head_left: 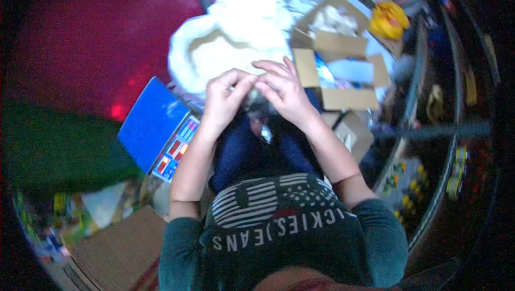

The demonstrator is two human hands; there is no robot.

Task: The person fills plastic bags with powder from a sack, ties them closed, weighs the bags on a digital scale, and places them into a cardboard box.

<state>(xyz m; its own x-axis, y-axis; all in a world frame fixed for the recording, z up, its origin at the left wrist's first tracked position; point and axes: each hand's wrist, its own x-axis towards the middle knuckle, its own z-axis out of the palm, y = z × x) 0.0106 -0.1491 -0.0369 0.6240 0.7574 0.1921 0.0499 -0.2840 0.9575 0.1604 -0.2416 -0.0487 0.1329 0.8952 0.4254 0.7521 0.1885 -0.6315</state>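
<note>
Close together in front of my lap are both hands, their fingertips nearly meeting. My left hand [226, 96] is closed in a pinch, thumb against the index finger. Opposite it, my right hand [288, 93] also pinches with thumb and index, while its other fingers stick out. Whatever is between the fingertips is too small and blurred to make out. Just beyond the hands lies a large white bag [179, 57] with a wide opening, its pale contents overexposed.
At left stands a digital scale [153, 124] with a blue platform and red-lit displays. An open cardboard box [351, 99] holding plastic packets is at right. Behind it are another box with white material and a yellow plastic bag [389, 21]. Shelving [424, 76] lines the right side.
</note>
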